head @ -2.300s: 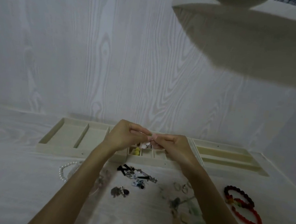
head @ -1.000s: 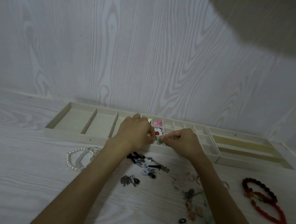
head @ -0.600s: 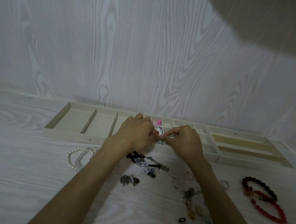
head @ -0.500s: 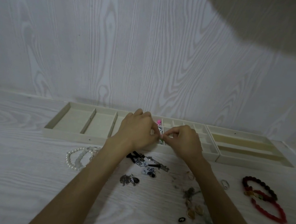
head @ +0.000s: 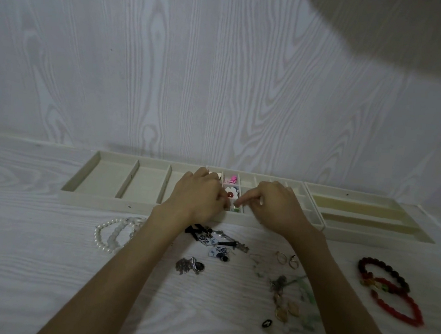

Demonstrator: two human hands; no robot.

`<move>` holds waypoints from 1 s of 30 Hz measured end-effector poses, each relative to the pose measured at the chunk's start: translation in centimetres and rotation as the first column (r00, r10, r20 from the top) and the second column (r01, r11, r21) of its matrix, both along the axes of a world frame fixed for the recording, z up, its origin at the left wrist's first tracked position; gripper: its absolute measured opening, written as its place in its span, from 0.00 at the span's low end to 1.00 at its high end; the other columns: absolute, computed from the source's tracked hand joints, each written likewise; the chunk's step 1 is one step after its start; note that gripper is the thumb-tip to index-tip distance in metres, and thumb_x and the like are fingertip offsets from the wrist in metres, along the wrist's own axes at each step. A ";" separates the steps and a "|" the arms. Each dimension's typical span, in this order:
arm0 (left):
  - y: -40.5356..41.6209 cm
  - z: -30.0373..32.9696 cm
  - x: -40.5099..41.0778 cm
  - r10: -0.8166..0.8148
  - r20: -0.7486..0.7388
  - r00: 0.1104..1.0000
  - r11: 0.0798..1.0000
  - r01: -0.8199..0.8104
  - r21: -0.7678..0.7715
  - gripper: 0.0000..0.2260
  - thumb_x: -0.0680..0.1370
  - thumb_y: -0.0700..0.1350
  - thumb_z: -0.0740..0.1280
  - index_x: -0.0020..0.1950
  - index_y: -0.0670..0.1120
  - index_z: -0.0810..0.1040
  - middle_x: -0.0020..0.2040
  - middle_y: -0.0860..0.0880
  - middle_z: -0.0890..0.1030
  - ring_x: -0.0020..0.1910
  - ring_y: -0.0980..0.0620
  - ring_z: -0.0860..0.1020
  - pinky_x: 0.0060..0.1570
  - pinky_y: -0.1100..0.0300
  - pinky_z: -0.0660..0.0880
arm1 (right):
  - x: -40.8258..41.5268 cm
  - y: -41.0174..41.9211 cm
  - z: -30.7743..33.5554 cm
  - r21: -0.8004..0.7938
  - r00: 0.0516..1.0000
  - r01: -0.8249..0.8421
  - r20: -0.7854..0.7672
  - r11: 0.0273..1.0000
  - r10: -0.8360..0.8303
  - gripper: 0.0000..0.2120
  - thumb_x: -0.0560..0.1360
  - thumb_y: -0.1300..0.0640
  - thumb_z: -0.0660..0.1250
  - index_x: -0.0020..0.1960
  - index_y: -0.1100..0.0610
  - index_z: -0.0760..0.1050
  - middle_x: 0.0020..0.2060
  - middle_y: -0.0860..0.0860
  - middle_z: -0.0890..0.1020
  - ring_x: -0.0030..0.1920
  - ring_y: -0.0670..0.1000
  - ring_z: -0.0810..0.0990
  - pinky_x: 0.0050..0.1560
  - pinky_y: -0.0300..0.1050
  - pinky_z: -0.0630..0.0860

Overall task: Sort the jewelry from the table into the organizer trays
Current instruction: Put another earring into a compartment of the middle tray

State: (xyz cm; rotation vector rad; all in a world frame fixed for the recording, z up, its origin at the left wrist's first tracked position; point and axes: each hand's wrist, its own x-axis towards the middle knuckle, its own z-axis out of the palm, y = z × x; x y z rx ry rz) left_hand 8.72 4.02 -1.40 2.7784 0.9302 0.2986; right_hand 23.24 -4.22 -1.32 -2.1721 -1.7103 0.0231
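Three cream organizer trays stand in a row against the wall. The middle tray (head: 297, 187) has small compartments holding a white flower piece with a red centre (head: 231, 193) and a pink piece (head: 231, 179). My right hand (head: 277, 207) reaches over that tray, and its thumb and forefinger pinch a small green piece (head: 236, 209) low in the front compartment. Beside the same compartment, my left hand (head: 197, 194) has its fingers curled. Its fingertips are hidden, so I cannot tell if it holds anything.
The left tray (head: 103, 179) has wide compartments and the right tray (head: 359, 212) has long slots. Loose on the table lie pearl bracelets (head: 113, 234), blue-white pendants (head: 213, 241), a silver brooch (head: 190, 265), rings (head: 286, 259), gold leaf pieces (head: 284, 308) and red bead bracelets (head: 395, 302).
My hands came down from in front of me to the middle tray, fingertips together. They have now drawn slightly apart, with the right fingertips low at the front compartment.
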 end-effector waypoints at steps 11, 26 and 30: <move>0.4 0.4 0.0 -0.065 0.098 0.993 0.997 0.068 -0.030 0.17 0.79 0.42 0.56 0.54 0.58 0.82 0.49 0.53 0.71 0.49 0.53 0.64 0.49 0.59 0.60 | -0.5 -0.2 0.7 0.013 0.996 0.051 0.068 0.999 -0.052 0.18 0.74 0.63 0.61 0.45 0.44 0.84 0.28 0.41 0.68 0.46 0.52 0.73 0.56 0.48 0.66; 0.9 -0.2 -0.4 -0.044 -0.032 0.998 0.999 0.043 -0.031 0.16 0.81 0.46 0.54 0.56 0.59 0.80 0.53 0.51 0.72 0.53 0.51 0.64 0.50 0.57 0.59 | -0.6 2.1 2.5 -0.196 0.994 0.006 0.107 0.981 0.015 0.04 0.69 0.53 0.72 0.44 0.46 0.84 0.42 0.44 0.83 0.48 0.49 0.78 0.57 0.47 0.69; 1.2 0.0 -0.6 -0.055 0.021 0.998 0.997 0.056 -0.055 0.17 0.80 0.44 0.55 0.55 0.59 0.81 0.47 0.53 0.68 0.49 0.54 0.61 0.50 0.59 0.59 | -0.8 3.2 3.4 -0.286 0.960 -0.073 0.239 0.956 0.145 0.08 0.68 0.50 0.75 0.46 0.42 0.81 0.31 0.42 0.73 0.39 0.45 0.70 0.49 0.43 0.64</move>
